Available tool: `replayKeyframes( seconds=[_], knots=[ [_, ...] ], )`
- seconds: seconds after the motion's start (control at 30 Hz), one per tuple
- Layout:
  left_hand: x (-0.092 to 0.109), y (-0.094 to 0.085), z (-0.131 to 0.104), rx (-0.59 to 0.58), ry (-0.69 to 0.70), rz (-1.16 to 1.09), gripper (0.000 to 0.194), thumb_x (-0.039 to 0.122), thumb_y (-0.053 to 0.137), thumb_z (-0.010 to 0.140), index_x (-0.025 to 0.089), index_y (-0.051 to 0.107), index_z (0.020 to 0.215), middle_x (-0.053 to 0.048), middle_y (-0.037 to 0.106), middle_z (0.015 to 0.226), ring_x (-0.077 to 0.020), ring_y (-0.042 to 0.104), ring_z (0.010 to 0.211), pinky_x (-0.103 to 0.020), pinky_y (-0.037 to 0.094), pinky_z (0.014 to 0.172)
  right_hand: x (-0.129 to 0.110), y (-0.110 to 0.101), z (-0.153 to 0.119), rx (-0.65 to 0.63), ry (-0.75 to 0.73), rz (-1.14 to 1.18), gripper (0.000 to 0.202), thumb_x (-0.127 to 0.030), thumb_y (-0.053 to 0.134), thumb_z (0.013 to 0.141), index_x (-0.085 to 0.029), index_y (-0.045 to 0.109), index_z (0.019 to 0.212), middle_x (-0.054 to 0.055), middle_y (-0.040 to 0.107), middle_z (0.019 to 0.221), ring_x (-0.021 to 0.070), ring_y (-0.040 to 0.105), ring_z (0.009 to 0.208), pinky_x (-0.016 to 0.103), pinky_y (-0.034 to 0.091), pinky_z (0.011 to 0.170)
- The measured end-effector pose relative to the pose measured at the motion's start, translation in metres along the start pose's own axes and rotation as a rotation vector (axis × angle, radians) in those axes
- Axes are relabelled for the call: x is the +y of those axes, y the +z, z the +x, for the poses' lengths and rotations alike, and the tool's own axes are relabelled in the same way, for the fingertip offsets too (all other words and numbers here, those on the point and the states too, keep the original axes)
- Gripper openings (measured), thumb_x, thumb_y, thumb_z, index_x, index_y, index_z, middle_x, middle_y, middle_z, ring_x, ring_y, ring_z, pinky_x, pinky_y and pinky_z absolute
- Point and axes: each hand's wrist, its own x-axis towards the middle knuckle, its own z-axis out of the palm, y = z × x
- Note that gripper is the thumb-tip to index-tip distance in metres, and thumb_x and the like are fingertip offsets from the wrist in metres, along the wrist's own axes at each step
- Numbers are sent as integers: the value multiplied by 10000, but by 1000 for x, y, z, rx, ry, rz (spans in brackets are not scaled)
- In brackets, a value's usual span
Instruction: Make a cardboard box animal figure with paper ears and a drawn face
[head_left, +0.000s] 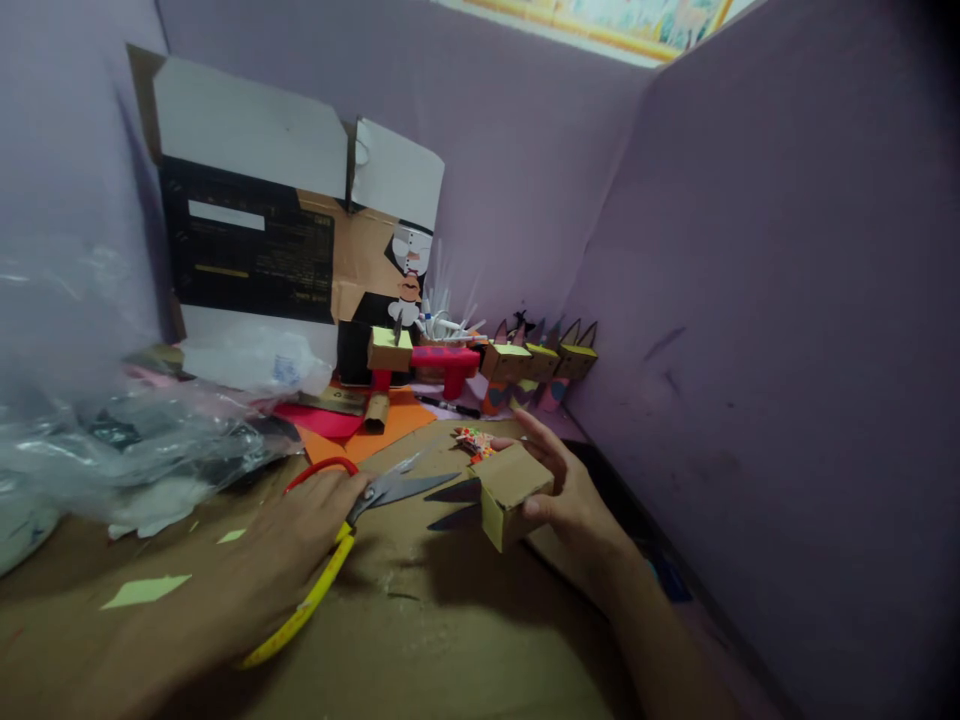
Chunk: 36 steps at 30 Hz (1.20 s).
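My left hand is closed on a pair of scissors with one red and one yellow handle loop. The blades are apart and point right, toward the box. In my right hand, a small cardboard box is gripped between thumb and fingers, with the index finger stretched out. Two dark pointed paper ears stick out from the box's left side, close to the scissor tips. Pale yellow paper covers its near-left face.
Several cardboard-headed paper figures stand along the back, beside a red tube body. An opened carton leans on the wall. Clear plastic bags lie left. Orange paper, a black pen and yellow scraps lie around.
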Motion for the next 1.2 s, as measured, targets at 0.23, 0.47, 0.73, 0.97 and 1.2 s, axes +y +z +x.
replayKeyframes(
  seconds=[0.23, 0.47, 0.73, 0.97, 1.2],
  knots=[
    [11, -4, -2, -108, 110, 120, 554, 33, 374, 754, 199, 482, 1272, -126, 599, 1106, -258, 578, 966, -370, 486, 799, 3, -3, 1, -2, -49, -70, 1017, -407, 909, 406, -294, 473, 1318, 87, 661, 1146, 315, 603, 1082, 425, 495, 866],
    [18, -4, -1, -106, 139, 200, 551, 28, 379, 738, 159, 474, 1265, -148, 582, 1048, -284, 575, 893, -412, 490, 732, 5, 2, -1, -2, -51, -40, 986, -384, 916, 408, -309, 495, 1296, 66, 665, 1122, 293, 615, 1051, 375, 507, 809],
    [20, -7, -1, -138, 118, 152, 536, 28, 364, 738, 164, 465, 1247, -145, 563, 1076, -285, 567, 903, -430, 488, 748, 2, 9, -2, -3, -33, -19, 981, -406, 915, 390, -311, 506, 1277, 60, 672, 1077, 277, 631, 984, 360, 513, 770],
    [19, -9, -3, -73, 194, 125, 515, 36, 345, 751, 181, 450, 1234, -133, 587, 1056, -273, 585, 893, -393, 491, 719, 2, 8, -2, -3, -45, 9, 984, -391, 921, 377, -299, 518, 1270, 60, 673, 1077, 254, 636, 971, 328, 525, 760],
    [14, -3, -5, -26, 236, 146, 506, 47, 357, 761, 169, 424, 1247, -128, 622, 1013, -266, 600, 868, -359, 486, 692, 6, 7, -1, -63, -58, 58, 948, -350, 921, 418, -330, 516, 1275, 36, 669, 1083, 221, 643, 981, 283, 521, 767]
  ],
)
